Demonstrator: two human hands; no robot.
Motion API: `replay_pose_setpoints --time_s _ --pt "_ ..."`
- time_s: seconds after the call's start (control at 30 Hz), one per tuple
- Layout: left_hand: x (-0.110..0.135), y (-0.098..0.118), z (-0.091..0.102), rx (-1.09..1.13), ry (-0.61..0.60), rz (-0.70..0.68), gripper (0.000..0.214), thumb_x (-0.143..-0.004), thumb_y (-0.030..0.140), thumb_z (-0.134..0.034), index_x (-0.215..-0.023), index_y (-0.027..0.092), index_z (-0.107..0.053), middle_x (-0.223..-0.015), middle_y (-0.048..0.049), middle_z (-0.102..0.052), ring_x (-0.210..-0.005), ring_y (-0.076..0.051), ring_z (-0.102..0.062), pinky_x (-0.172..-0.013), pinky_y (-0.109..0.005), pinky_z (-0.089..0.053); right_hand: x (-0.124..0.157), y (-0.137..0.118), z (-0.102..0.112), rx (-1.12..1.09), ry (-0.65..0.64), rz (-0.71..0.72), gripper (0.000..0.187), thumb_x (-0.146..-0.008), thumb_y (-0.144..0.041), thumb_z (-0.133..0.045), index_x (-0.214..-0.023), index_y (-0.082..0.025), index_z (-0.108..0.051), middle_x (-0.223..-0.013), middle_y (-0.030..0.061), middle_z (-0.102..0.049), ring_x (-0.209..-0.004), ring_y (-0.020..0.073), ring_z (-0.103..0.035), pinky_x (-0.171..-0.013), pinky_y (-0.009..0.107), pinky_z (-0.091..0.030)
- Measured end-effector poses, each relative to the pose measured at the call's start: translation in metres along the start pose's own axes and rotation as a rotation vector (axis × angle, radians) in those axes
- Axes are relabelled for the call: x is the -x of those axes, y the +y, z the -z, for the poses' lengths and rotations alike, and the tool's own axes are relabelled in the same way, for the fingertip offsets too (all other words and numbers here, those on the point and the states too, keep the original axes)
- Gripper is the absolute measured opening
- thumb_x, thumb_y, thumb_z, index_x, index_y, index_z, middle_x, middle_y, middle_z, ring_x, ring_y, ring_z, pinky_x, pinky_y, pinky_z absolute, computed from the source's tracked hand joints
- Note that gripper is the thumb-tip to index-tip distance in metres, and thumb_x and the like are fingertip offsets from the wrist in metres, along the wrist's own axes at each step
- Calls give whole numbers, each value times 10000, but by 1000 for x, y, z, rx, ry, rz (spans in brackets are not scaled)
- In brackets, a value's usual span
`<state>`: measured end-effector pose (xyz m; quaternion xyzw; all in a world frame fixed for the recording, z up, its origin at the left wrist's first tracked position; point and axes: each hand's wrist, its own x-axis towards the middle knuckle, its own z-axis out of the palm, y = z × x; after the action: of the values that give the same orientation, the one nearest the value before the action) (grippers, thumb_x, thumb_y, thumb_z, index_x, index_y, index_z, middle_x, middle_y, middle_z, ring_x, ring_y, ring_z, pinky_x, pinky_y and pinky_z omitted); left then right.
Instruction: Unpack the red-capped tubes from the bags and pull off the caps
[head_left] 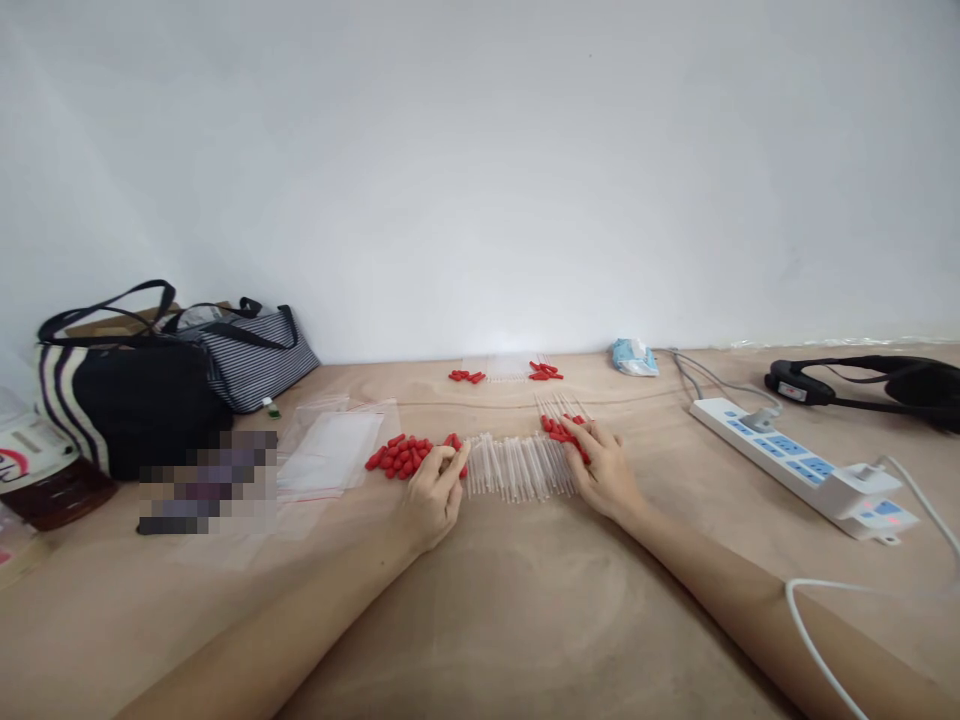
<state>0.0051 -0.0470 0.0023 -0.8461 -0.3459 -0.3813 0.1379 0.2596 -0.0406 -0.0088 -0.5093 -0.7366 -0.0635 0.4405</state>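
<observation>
My left hand (433, 500) is closed, thumb and fingertips pinched together at the left end of a row of thin clear sticks (517, 468). What it pinches, if anything, is hidden. Beside it on the left lies a pile of small red capsule-shaped pieces (401, 455), and a few more red pieces show just behind its fingertips. My right hand (604, 470) rests with fingers stretched out at the row's right end. Under and beside those fingers is a group of thin sticks with red ends (556, 428), their clear tips pointing away from me.
Farther back lie more red pieces (466, 377) and clear sticks (508, 370). Clear plastic bags (330, 450) lie left. Two bags (135, 400) and a bottle (45, 480) stand far left. To the right are a tissue pack (634, 358), power strip (787, 455), headset (862, 380) and white cable (806, 635).
</observation>
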Motion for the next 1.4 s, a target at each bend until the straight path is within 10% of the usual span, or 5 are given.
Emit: replay_pose_setpoints --time_s 0.23,0.63,1.0,1.4 --pt "-7 -10 -18 -39 53 76 304 -819 93 -382 -1079 166 -521 -854 -57 -560 -821 -162 -560 -765 -283 -474 -6 23 16 163 -71 -233 165 -737 -364 -494 -749 -230 -590 -764 -5 -653 -751 194 -535 -755 362 -268" --pt "-11 -4 -23 59 26 -8 166 -770 207 -514 -898 143 -599 -768 -60 -629 -721 -165 -585 -701 -286 -502 -14 29 16 166 -142 -367 296 -767 -476 -437 -746 -282 -659 -814 -3 -665 -826 209 -548 -782 382 -255" --pt "-13 -9 -12 19 -154 55 662 -492 623 -660 -967 162 -630 -789 -64 -682 -885 -275 -558 -832 -452 -382 -35 73 6 233 -311 -872 409 -657 -565 -497 -796 -211 -649 -808 80 -660 -792 250 -592 -644 327 -391" --pt "-8 -12 -1 -75 -180 62 615 -627 612 -578 -1060 176 -583 -1093 -106 -595 -1054 -291 -480 -919 -484 -328 -48 70 3 260 -365 -851 329 -739 -425 -468 -608 -177 -641 -698 126 -649 -722 253 -602 -608 318 -384"
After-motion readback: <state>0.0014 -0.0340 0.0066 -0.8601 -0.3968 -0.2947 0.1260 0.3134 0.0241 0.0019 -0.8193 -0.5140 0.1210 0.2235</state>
